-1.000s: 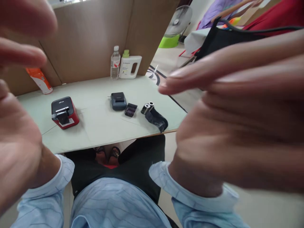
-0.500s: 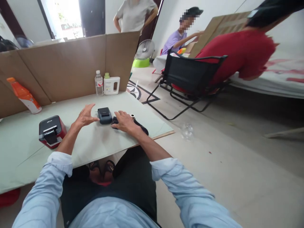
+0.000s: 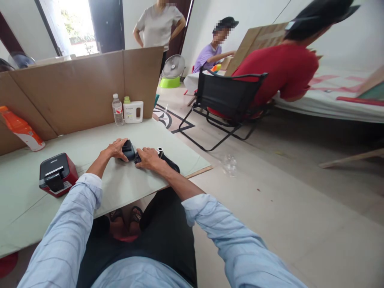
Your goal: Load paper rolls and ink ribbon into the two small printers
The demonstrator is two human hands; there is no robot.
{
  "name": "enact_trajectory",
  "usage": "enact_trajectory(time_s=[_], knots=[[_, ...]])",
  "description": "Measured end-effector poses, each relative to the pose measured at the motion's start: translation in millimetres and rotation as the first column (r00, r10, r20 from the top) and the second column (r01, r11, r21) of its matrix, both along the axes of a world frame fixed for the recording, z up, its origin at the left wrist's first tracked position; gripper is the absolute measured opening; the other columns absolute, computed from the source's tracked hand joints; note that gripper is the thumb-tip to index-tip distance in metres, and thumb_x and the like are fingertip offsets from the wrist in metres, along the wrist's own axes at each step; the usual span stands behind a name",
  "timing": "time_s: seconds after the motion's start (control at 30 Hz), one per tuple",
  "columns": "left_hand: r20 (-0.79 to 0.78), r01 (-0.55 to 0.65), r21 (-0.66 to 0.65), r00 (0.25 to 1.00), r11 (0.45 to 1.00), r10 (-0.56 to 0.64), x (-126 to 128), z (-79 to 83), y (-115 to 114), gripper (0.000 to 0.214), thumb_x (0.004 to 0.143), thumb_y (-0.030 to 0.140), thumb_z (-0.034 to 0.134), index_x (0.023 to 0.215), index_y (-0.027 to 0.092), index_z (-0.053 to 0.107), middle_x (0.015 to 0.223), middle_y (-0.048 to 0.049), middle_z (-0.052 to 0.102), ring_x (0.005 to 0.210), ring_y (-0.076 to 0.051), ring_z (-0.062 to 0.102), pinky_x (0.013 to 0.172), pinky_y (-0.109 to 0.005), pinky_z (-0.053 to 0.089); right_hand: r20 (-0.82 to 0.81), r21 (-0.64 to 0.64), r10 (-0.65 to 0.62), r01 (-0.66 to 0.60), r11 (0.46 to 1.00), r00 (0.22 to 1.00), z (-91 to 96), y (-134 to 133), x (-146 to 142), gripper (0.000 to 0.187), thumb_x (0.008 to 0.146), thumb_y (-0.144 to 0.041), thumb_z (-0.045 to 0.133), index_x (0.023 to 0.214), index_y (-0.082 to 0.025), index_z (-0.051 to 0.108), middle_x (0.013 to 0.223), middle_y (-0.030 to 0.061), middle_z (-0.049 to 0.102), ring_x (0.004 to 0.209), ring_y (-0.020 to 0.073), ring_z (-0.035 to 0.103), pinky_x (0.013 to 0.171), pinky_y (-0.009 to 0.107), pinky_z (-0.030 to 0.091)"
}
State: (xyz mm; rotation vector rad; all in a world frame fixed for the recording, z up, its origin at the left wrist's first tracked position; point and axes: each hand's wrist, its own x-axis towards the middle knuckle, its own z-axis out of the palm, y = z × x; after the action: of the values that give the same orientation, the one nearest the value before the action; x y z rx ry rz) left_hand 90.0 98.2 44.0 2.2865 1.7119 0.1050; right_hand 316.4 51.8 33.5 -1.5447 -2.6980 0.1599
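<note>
On the pale table, my left hand (image 3: 117, 149) is closed around the near-left side of a small dark portable label printer (image 3: 129, 150). My right hand (image 3: 149, 158) lies just beside it with fingers curled over a black device (image 3: 137, 157); most of that device is covered by the hand. A long black part (image 3: 172, 163) and a small white roll with a dark centre (image 3: 160, 151) show beyond the right hand. Whether these belong to the same device I cannot tell. Left of my forearm stands a larger red-and-black label printer (image 3: 57, 173).
A cardboard screen (image 3: 90, 88) borders the table's (image 3: 108, 188) far side. Against it stand a clear water bottle (image 3: 118, 110), a white jug (image 3: 133, 111) and a leaning orange bottle (image 3: 24, 130). People, a black folding chair (image 3: 231, 90) and a fan (image 3: 173, 68) are beyond.
My left hand has moved from beside the small printer onto it and closed round it. My right hand stays on the black device. The whole view has shifted slightly.
</note>
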Motion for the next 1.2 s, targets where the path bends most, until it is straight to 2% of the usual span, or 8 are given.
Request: enact_trajectory(time_s=[0.27, 0.5, 0.63, 0.8, 0.87, 0.97, 1.1, 1.2], knots=[[-0.003, -0.030, 0.068, 1.000, 0.997, 0.030, -1.0, 0.8, -11.0, 0.132, 0.047, 0.050, 0.093, 0.162, 0.022, 0.035, 0.147, -0.0187, 0.052, 0.134, -0.046, 0.052, 0.114, -0.055, 0.043, 0.004, 0.035, 0.030, -0.030, 0.999, 1.000, -4.1, 2.1, 1.5, 0.044, 0.094, -0.032, 0.066, 0.134, -0.015, 0.059, 0.135, 0.0202, 0.066, 0.129, 0.0330, 0.060, 0.109, 0.042, 0.039], [-0.024, -0.077, 0.126, 0.996, 0.989, 0.081, -21.9, 10.4, -60.8, 0.132, 0.050, 0.049, 0.094, 0.164, 0.020, 0.034, 0.147, -0.0194, 0.050, 0.133, -0.046, 0.051, 0.112, -0.055, 0.045, -0.007, 0.057, 0.036, -0.035, 0.998, 0.999, -8.0, 2.0, 1.1, 0.039, 0.098, -0.028, 0.060, 0.134, -0.013, 0.060, 0.137, 0.0225, 0.065, 0.129, 0.0342, 0.059, 0.113, 0.044, 0.037], [0.018, -0.100, 0.159, 0.995, 0.982, 0.098, -42.6, 7.1, -91.0, 0.128, 0.051, 0.047, 0.095, 0.163, 0.025, 0.036, 0.146, -0.0158, 0.051, 0.131, -0.043, 0.052, 0.112, -0.054, 0.046, 0.001, 0.058, 0.043, -0.043, 0.997, 0.999, -10.3, 2.6, -0.9, 0.045, 0.095, -0.029, 0.061, 0.137, -0.011, 0.059, 0.138, 0.0245, 0.064, 0.130, 0.0355, 0.057, 0.114, 0.046, 0.036], [0.125, -0.136, 0.150, 0.985, 0.979, 0.117, -57.5, -6.2, -111.4, 0.127, 0.053, 0.046, 0.095, 0.163, 0.025, 0.035, 0.151, -0.0161, 0.051, 0.140, -0.043, 0.049, 0.120, -0.057, 0.041, -0.085, 0.116, 0.129, -0.118, 0.986, 0.988, -9.0, -8.4, -11.2, 0.067, 0.092, -0.034, 0.069, 0.151, -0.010, 0.048, 0.149, 0.0250, 0.056, 0.136, 0.0367, 0.054, 0.119, 0.049, 0.036], [0.198, -0.151, 0.164, 0.973, 0.975, 0.118, -61.5, -11.2, -116.7, 0.128, 0.053, 0.047, 0.096, 0.163, 0.022, 0.034, 0.155, -0.0183, 0.049, 0.147, -0.044, 0.045, 0.124, -0.058, 0.036, -0.211, 0.151, 0.195, -0.166, 0.975, 0.958, -12.2, -16.6, -21.5, 0.065, 0.096, -0.033, 0.066, 0.154, -0.011, 0.046, 0.155, 0.0237, 0.053, 0.142, 0.0349, 0.051, 0.122, 0.048, 0.036], [0.339, -0.233, 0.179, 0.927, 0.956, 0.162, -70.1, -19.3, -127.1, 0.129, 0.055, 0.050, 0.095, 0.163, 0.020, 0.032, 0.164, -0.0212, 0.041, 0.154, -0.043, 0.038, 0.127, -0.058, 0.033, -0.448, 0.141, 0.240, -0.197, 0.970, 0.861, -25.4, -28.6, -42.6, 0.058, 0.103, -0.033, 0.055, 0.156, -0.012, 0.045, 0.158, 0.0213, 0.052, 0.147, 0.0307, 0.049, 0.124, 0.046, 0.038], [0.538, -0.365, 0.104, 0.803, 0.925, 0.257, -83.1, -35.1, -144.3, 0.128, 0.060, 0.055, 0.093, 0.164, 0.018, 0.027, 0.167, -0.0242, 0.037, 0.153, -0.041, 0.043, 0.121, -0.058, 0.043, -0.664, 0.077, 0.241, -0.256, 0.964, 0.708, -52.0, -38.0, -69.9, 0.065, 0.102, -0.039, 0.058, 0.160, -0.016, 0.040, 0.157, 0.0208, 0.053, 0.148, 0.0298, 0.050, 0.123, 0.049, 0.041], [0.629, -0.408, 0.054, 0.722, 0.911, 0.286, -87.9, -49.7, -153.3, 0.118, 0.063, 0.055, 0.092, 0.159, 0.016, 0.035, 0.163, -0.0257, 0.043, 0.148, -0.041, 0.049, 0.116, -0.056, 0.049, -0.725, 0.054, 0.210, -0.249, 0.967, 0.656, -69.5, -41.3, -81.6, 0.074, 0.099, -0.042, 0.063, 0.162, -0.016, 0.036, 0.160, 0.0220, 0.049, 0.150, 0.0310, 0.047, 0.125, 0.051, 0.039]])
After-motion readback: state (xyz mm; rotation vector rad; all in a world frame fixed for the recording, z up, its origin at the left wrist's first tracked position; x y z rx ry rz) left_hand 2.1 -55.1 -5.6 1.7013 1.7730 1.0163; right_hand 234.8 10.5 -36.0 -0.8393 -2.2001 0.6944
